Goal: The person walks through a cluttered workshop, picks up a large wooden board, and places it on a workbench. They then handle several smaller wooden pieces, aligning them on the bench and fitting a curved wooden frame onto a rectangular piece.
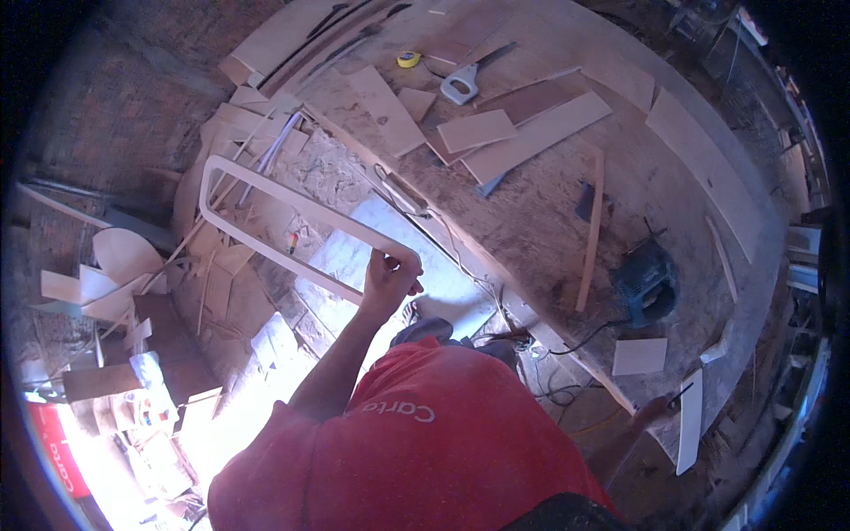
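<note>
My left hand (387, 283) is closed around one rounded end of a long, narrow wooden frame (301, 205). The frame is raised over the littered floor and reaches away to the far left. At the near right edge of the workbench (540, 221) is my right hand (653, 413), small and partly hidden. Its fingers look closed on a thin dark stick-like thing (680, 394), whose kind I cannot make out. Right beside that hand, a pale wooden board (691, 423) stands out past the bench edge.
On the bench lie a blue-green power tool (645, 283) with a cord, a handsaw (465, 81), a yellow tape measure (408, 59), a curved wooden strip (591, 230) and several boards (540, 137). Cables (562, 389) hang by its near edge. Wood offcuts (124, 265) cover the floor at left.
</note>
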`<state>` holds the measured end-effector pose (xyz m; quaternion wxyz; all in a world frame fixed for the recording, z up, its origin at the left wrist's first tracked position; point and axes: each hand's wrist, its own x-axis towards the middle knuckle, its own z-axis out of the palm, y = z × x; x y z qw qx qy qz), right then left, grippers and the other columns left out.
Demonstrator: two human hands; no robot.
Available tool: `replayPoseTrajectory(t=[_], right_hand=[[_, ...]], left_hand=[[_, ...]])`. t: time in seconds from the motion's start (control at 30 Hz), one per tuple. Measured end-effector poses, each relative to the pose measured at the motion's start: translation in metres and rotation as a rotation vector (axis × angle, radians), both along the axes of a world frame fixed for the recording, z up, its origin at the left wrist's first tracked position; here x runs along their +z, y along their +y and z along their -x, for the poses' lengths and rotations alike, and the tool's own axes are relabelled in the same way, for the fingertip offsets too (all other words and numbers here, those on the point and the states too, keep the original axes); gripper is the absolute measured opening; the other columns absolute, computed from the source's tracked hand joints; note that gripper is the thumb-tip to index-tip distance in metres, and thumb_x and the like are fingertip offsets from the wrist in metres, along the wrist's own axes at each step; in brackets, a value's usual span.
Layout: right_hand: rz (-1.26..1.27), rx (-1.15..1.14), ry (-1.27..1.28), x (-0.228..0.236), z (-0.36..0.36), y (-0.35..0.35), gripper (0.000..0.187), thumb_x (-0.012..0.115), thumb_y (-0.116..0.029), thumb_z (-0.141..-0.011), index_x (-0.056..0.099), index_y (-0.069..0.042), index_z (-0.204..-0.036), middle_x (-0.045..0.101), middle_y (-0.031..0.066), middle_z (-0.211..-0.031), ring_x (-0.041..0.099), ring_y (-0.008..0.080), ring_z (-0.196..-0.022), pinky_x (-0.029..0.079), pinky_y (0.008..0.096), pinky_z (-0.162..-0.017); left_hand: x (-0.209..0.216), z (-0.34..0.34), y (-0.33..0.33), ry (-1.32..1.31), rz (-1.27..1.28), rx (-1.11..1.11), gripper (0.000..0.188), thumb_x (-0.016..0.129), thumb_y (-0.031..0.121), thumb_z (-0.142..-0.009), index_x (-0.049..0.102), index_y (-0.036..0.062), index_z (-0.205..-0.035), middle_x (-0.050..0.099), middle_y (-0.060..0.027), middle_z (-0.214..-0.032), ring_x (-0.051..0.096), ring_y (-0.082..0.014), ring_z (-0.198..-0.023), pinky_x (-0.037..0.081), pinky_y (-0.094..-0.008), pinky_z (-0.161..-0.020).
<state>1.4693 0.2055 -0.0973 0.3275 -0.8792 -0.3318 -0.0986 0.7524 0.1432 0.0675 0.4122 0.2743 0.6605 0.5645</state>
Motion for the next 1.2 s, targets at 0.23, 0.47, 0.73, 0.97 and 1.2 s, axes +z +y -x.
replayPoseTrajectory(t=[0.23, 0.47, 0.73, 0.97, 1.2], right_hand=[[0.034, 0.248, 0.041, 0.025, 0.212, -0.028, 0.044, 0.062, -0.038, -0.098, 0.069, 0.002, -0.115, 0.071, 0.022, -0.114, 0.067, 0.0365, -0.101, 0.051, 0.0454, -0.087], [0.002, 0.756, 0.023, 0.055, 0.45, 0.014, 0.046, 0.051, -0.036, -0.104, 0.067, 0.005, -0.117, 0.067, 0.0276, -0.116, 0.063, 0.0418, -0.106, 0.049, 0.0456, -0.09], [-0.013, 1.032, -0.093, 0.076, 0.575, 0.075, 0.036, 0.056, -0.026, -0.102, 0.067, 0.007, -0.111, 0.062, 0.0249, -0.097, 0.062, 0.0437, -0.09, 0.047, 0.0503, -0.077], [0.004, 1.441, 0.07, 0.1, 0.712, 0.146, 0.044, 0.071, -0.029, -0.09, 0.066, 0.001, -0.122, 0.066, 0.0213, -0.11, 0.064, 0.0401, -0.103, 0.052, 0.0466, -0.087], [0.386, 1.549, 0.026, 0.131, 0.851, 0.211, 0.081, 0.08, -0.047, -0.08, 0.046, -0.012, -0.146, 0.056, 0.0201, -0.133, 0.06, 0.0391, -0.118, 0.052, 0.0478, -0.094]], left_hand=[[0.006, 0.125, -0.07, 0.044, 0.092, -0.052, 0.035, 0.065, 0.017, -0.096, 0.041, 0.0019, -0.116, 0.063, -0.0117, -0.09, 0.065, -0.0153, -0.064, 0.053, -0.0275, -0.054], [0.007, 0.216, -0.134, 0.199, 0.22, 0.023, 0.042, 0.069, 0.017, -0.092, 0.044, -0.0016, -0.12, 0.066, -0.0138, -0.09, 0.067, -0.019, -0.066, 0.056, -0.0311, -0.054], [-0.002, 0.248, -0.138, 0.258, 0.378, 0.035, 0.04, 0.069, 0.017, -0.091, 0.048, -0.001, -0.12, 0.07, -0.0161, -0.091, 0.07, -0.0241, -0.063, 0.054, -0.0364, -0.058], [0.004, 0.291, -0.073, 0.289, 0.422, 0.038, 0.037, 0.069, 0.02, -0.091, 0.05, -0.0002, -0.116, 0.07, -0.0159, -0.092, 0.071, -0.0258, -0.066, 0.054, -0.0372, -0.059], [0.014, 0.353, 0.028, 0.456, 0.347, -0.026, 0.033, 0.07, 0.022, -0.09, 0.052, 0.0004, -0.108, 0.07, -0.0177, -0.093, 0.072, -0.033, -0.078, 0.055, -0.042, -0.068]])
